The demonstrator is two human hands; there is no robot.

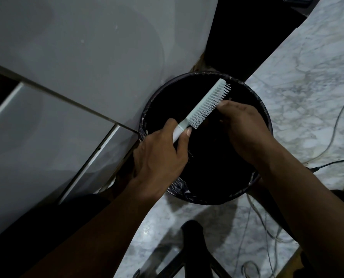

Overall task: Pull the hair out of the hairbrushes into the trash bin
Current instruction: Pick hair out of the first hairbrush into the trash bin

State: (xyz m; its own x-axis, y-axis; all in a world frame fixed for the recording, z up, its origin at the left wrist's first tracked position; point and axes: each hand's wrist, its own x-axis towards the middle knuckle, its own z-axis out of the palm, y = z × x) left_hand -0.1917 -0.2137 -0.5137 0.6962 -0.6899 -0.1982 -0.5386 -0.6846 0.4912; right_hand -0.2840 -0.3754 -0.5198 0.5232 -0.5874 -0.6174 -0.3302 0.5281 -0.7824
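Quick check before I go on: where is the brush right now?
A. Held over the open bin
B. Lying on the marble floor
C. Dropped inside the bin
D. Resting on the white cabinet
A: the left hand grips the handle of the brush, whose bristled head hangs over the dark opening of the bin, while the right hand has its fingers at the bristles.

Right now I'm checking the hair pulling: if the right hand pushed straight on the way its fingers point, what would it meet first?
The right hand would meet the hairbrush bristles first; it looks already there.
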